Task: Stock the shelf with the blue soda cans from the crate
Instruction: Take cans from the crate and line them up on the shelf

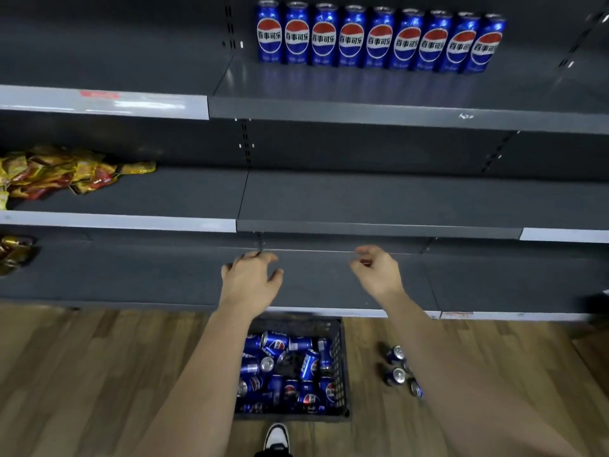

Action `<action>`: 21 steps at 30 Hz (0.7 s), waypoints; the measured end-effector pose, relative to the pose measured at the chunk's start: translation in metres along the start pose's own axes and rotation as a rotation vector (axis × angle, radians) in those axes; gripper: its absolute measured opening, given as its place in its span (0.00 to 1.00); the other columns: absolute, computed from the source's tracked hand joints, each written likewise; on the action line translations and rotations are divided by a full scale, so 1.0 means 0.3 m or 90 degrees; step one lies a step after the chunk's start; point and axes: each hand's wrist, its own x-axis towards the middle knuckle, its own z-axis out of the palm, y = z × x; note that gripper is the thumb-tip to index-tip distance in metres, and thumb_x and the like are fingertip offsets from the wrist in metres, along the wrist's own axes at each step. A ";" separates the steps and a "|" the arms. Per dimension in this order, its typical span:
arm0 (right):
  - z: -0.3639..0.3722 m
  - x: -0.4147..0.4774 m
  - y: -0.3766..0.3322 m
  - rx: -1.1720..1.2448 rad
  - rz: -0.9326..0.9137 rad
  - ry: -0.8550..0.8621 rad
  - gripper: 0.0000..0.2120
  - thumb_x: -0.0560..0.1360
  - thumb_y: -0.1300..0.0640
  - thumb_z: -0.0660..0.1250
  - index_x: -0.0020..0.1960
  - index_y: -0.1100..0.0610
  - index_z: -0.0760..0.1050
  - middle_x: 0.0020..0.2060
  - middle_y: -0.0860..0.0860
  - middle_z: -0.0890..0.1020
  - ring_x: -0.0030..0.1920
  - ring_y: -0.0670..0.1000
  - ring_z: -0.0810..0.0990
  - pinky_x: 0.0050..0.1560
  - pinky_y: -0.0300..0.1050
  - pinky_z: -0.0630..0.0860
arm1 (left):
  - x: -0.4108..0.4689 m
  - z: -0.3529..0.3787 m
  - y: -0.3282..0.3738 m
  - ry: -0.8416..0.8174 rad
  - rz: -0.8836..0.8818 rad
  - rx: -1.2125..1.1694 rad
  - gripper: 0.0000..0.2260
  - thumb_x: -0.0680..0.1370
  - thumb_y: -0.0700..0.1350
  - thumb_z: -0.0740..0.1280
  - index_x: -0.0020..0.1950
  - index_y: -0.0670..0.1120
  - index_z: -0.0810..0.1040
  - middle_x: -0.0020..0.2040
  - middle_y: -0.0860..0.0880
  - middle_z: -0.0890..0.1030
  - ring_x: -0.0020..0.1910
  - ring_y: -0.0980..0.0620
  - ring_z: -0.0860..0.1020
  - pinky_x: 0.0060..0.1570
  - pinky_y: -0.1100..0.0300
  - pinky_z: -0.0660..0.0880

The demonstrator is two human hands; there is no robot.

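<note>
This is a shop aisle: tiers of dark grey metal shelving (395,199) with slotted uprights (244,140) and pale price-label strips (118,222) along the front edges. A neat row of tall blue soda cans (379,37) faces outward on the top tier, yellow-and-red snack packets (49,173) lie heaped at left, and a black plastic stock crate (340,357) sits on the wood-patterned floor (99,374).

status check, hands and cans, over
Left hand and right hand empty, fingers loosely curled, before the lowest shelf. Nine cans lined up on top shelf; crate holds many more. Loose cans on floor right of crate.
</note>
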 end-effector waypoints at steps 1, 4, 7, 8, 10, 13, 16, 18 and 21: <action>0.016 -0.007 0.041 -0.008 0.012 -0.015 0.17 0.76 0.57 0.67 0.63 0.56 0.75 0.51 0.51 0.81 0.47 0.47 0.76 0.50 0.36 0.69 | -0.016 0.025 -0.005 -0.011 -0.007 0.003 0.16 0.80 0.53 0.60 0.67 0.53 0.73 0.63 0.50 0.76 0.63 0.49 0.72 0.64 0.50 0.62; 0.066 -0.028 0.153 -0.028 0.039 -0.047 0.17 0.75 0.55 0.68 0.63 0.56 0.76 0.54 0.52 0.82 0.49 0.47 0.77 0.54 0.38 0.71 | -0.047 0.090 -0.026 -0.037 -0.012 0.011 0.16 0.80 0.53 0.60 0.67 0.53 0.72 0.63 0.51 0.76 0.63 0.49 0.72 0.64 0.49 0.62; 0.139 -0.038 0.277 -0.043 0.074 -0.092 0.18 0.75 0.54 0.69 0.64 0.56 0.76 0.56 0.51 0.82 0.52 0.49 0.79 0.56 0.39 0.72 | -0.067 0.197 -0.065 -0.067 -0.026 0.026 0.16 0.80 0.53 0.60 0.68 0.54 0.72 0.64 0.52 0.76 0.64 0.50 0.71 0.64 0.49 0.62; 0.170 -0.041 0.319 -0.053 0.083 -0.109 0.19 0.75 0.53 0.69 0.65 0.55 0.75 0.57 0.50 0.81 0.54 0.50 0.79 0.57 0.40 0.72 | -0.074 0.239 -0.086 -0.073 -0.030 0.027 0.16 0.80 0.53 0.60 0.68 0.54 0.72 0.63 0.52 0.76 0.64 0.50 0.71 0.64 0.49 0.62; 0.239 -0.038 0.402 -0.070 0.098 -0.132 0.19 0.75 0.51 0.69 0.65 0.54 0.75 0.57 0.49 0.81 0.56 0.51 0.79 0.57 0.41 0.73 | -0.076 0.324 -0.133 -0.078 -0.041 0.030 0.16 0.80 0.53 0.60 0.67 0.54 0.72 0.62 0.52 0.77 0.64 0.50 0.71 0.65 0.50 0.62; 0.369 -0.023 0.550 -0.072 0.115 -0.154 0.18 0.74 0.52 0.70 0.63 0.55 0.77 0.56 0.50 0.82 0.56 0.50 0.80 0.54 0.38 0.72 | -0.069 0.476 -0.211 -0.098 -0.053 0.044 0.16 0.80 0.53 0.60 0.67 0.54 0.72 0.60 0.52 0.77 0.63 0.49 0.72 0.66 0.48 0.61; 0.504 -0.005 0.694 -0.093 0.131 -0.188 0.19 0.74 0.53 0.70 0.64 0.54 0.76 0.57 0.50 0.82 0.57 0.50 0.79 0.57 0.38 0.72 | -0.060 0.646 -0.301 -0.135 -0.062 0.042 0.16 0.80 0.53 0.60 0.68 0.54 0.72 0.62 0.51 0.76 0.63 0.48 0.72 0.68 0.46 0.61; 0.614 0.021 0.809 -0.101 0.138 -0.196 0.20 0.74 0.52 0.70 0.65 0.54 0.75 0.58 0.50 0.82 0.57 0.51 0.79 0.56 0.39 0.73 | -0.047 0.777 -0.379 -0.149 -0.072 0.036 0.16 0.80 0.53 0.60 0.68 0.54 0.72 0.62 0.50 0.76 0.62 0.47 0.73 0.69 0.42 0.61; 0.779 0.058 0.976 -0.145 0.137 -0.229 0.19 0.76 0.52 0.67 0.66 0.54 0.74 0.58 0.53 0.81 0.55 0.53 0.80 0.52 0.41 0.74 | -0.018 0.958 -0.482 -0.160 -0.077 0.034 0.17 0.80 0.53 0.60 0.68 0.54 0.71 0.62 0.50 0.76 0.63 0.47 0.73 0.69 0.41 0.60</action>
